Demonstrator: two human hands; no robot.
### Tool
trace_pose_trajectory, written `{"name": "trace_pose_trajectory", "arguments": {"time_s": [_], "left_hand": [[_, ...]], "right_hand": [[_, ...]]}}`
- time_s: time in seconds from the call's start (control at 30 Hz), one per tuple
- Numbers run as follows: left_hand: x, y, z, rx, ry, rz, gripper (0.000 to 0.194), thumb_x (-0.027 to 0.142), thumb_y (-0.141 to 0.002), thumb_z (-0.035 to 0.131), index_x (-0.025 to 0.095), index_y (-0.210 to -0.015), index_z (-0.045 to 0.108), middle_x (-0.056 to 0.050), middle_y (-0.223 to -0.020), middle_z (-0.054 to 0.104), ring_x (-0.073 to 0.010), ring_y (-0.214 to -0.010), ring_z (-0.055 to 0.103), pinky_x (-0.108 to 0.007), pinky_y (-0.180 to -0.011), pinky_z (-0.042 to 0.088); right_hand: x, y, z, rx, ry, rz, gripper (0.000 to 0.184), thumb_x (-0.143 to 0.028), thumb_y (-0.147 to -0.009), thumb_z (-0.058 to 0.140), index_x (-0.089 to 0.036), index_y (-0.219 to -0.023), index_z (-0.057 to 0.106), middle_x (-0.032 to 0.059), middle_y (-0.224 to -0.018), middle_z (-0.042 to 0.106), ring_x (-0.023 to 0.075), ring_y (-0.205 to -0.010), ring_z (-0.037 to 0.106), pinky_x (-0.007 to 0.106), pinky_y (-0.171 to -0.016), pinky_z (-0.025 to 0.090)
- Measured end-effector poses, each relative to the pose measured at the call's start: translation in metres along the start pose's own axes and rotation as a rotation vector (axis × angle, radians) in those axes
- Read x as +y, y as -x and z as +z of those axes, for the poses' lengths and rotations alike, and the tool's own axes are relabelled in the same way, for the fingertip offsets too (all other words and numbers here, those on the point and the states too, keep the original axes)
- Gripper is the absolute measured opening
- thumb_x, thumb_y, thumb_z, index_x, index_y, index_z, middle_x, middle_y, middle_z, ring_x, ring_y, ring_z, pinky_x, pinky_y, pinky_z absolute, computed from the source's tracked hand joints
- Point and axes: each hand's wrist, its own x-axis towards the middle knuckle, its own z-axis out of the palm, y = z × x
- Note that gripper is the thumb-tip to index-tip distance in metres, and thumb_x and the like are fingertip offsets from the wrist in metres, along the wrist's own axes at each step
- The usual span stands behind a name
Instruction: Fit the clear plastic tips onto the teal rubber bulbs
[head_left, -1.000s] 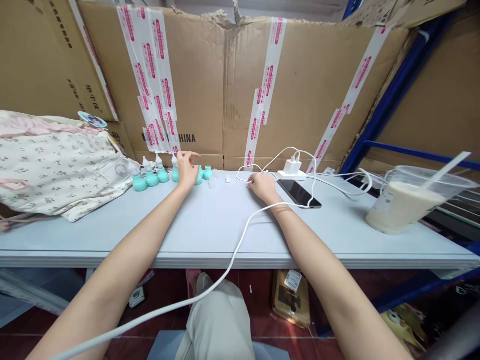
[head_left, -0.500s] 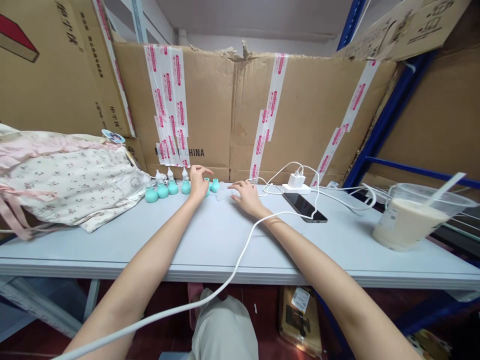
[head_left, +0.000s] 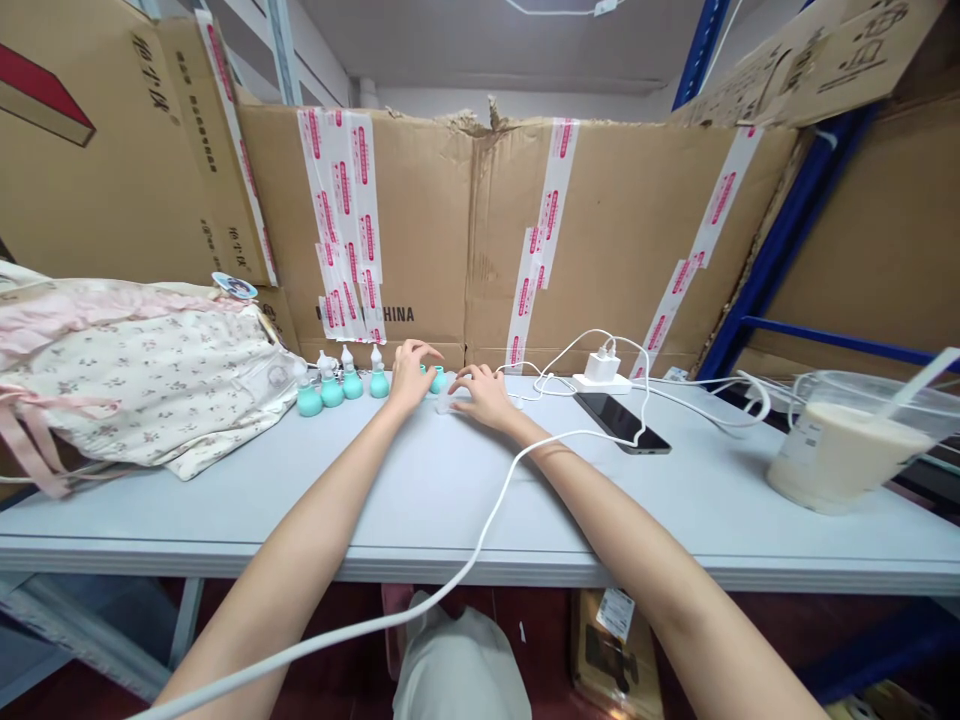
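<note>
We mind the white cable (head_left: 391, 621) first: it crosses our right wrist just right of twelve o'clock, so that arm is best moved slowly. At twelve, the fingers of our right hand (head_left: 484, 395) arch by a clear piece (head_left: 442, 403); whether they grip it we cannot tell. It seems light and slick, so a soft pinch at its sides should serve us better than a push from above. Just left of twelve, thumb and forefinger of our left hand (head_left: 411, 376) stand apart among teal pots (head_left: 332, 391), whose row reaches to eleven and would probably topple if our knuckles brushed it. Our grey tabletop (head_left: 450, 490) spreads beneath, with a pale drink (head_left: 836, 455) at two, a phone (head_left: 619, 422) at one and a flowered bag (head_left: 165, 375) past ten. Beyond rise a taped cardboard sheet (head_left: 600, 220) at twelve and a blue post (head_left: 780, 240) at one.
</note>
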Motion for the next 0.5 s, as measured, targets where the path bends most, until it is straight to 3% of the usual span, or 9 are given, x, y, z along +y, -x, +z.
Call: {"name": "trace_pose_trajectory", "arguments": {"time_s": [0.1,0.27,0.37,0.5], "left_hand": [[-0.003,0.001,0.002,-0.023,-0.018,0.004,0.026,0.007,-0.070,0.051,0.021,-0.084,0.068,-0.006,-0.102,0.053,-0.0236,-0.103,0.048,-0.041,-0.094,0.040],[-0.006,-0.001,0.000,-0.024,-0.015,0.017,0.024,0.007,-0.070,0.053,0.021,-0.084,0.068,-0.005,-0.101,0.056,-0.0223,-0.104,0.049,-0.039,-0.095,0.039],[-0.001,-0.002,-0.001,-0.063,0.087,0.014,0.014,0.020,-0.077,0.057,0.019,-0.088,0.066,-0.006,-0.102,0.060,-0.0197,-0.095,0.055,-0.036,-0.089,0.043],[0.014,0.004,0.004,-0.211,0.292,0.021,0.036,0.038,-0.079,0.062,0.018,-0.109,0.056,-0.006,-0.098,0.067,-0.0167,-0.084,0.062,-0.030,-0.079,0.046]], "right_hand": [[-0.004,0.000,0.002,0.018,-0.013,-0.041,0.028,-0.039,-0.080,0.065,-0.030,-0.107,0.066,0.0051,-0.121,0.056,0.0237,-0.109,0.043,0.038,-0.086,0.029],[-0.012,-0.003,0.003,0.062,-0.115,-0.040,0.024,-0.046,-0.083,0.059,-0.028,-0.094,0.071,0.0051,-0.115,0.060,0.0227,-0.106,0.046,0.038,-0.086,0.028],[-0.009,-0.008,-0.003,0.123,-0.263,0.123,0.025,-0.048,-0.080,0.061,-0.027,-0.088,0.072,0.0041,-0.111,0.064,0.0232,-0.106,0.049,0.039,-0.087,0.031],[0.006,-0.014,-0.011,0.212,-0.649,0.405,0.027,-0.048,-0.075,0.065,-0.023,-0.083,0.072,0.0041,-0.095,0.070,0.0219,-0.098,0.058,0.035,-0.086,0.039]]}}
